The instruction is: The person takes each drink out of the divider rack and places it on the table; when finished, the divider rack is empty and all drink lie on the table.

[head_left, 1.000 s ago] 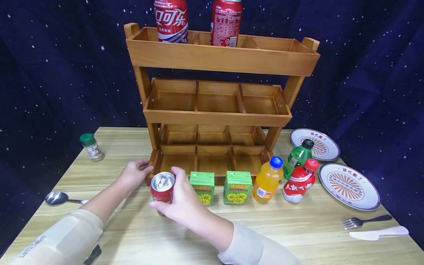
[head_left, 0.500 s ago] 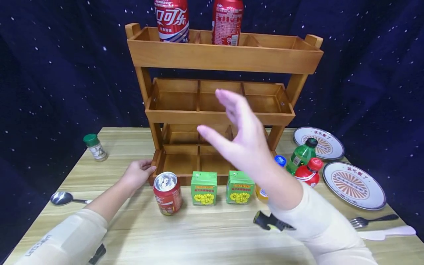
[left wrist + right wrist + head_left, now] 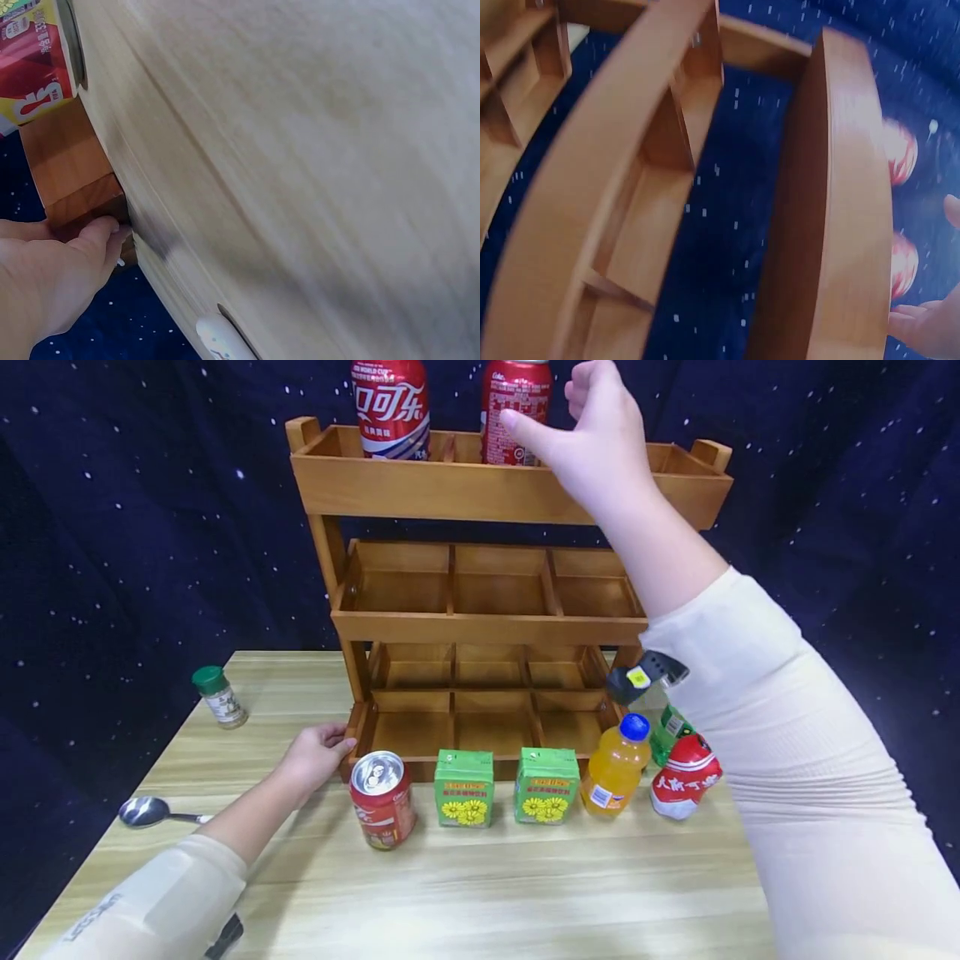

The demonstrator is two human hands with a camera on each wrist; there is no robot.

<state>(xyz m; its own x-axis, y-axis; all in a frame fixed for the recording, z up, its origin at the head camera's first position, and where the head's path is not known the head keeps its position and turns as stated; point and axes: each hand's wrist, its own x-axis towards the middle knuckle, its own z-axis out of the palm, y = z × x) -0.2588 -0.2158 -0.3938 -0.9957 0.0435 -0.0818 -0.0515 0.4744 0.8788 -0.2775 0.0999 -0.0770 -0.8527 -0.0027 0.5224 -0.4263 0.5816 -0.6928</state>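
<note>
A three-tier wooden rack (image 3: 480,489) with divided trays stands on the table. My left hand (image 3: 309,762) grips its bottom left corner, the thumb on the wood (image 3: 82,199) in the left wrist view. At the top tier, my right hand (image 3: 600,443) is raised with thumb and fingers spread. Its thumb overlaps a red Coke can (image 3: 516,389) in the head view; the right wrist view shows the hand (image 3: 934,326) beside that can (image 3: 902,266). Another Coke can (image 3: 392,410) stands in the top left compartment. A third red can (image 3: 382,806) stands before the rack.
Two green drink cartons (image 3: 463,789), an orange juice bottle (image 3: 611,777), a red-labelled bottle (image 3: 684,781) and a green bottle (image 3: 667,737) line the rack's front and right. A spoon (image 3: 146,811) and a green-capped spice jar (image 3: 221,700) lie left. My right sleeve hides the plates.
My right hand let go of the red can at the front left, then rose rightward to the top tier. The left hand keeps its grip on the rack corner.
</note>
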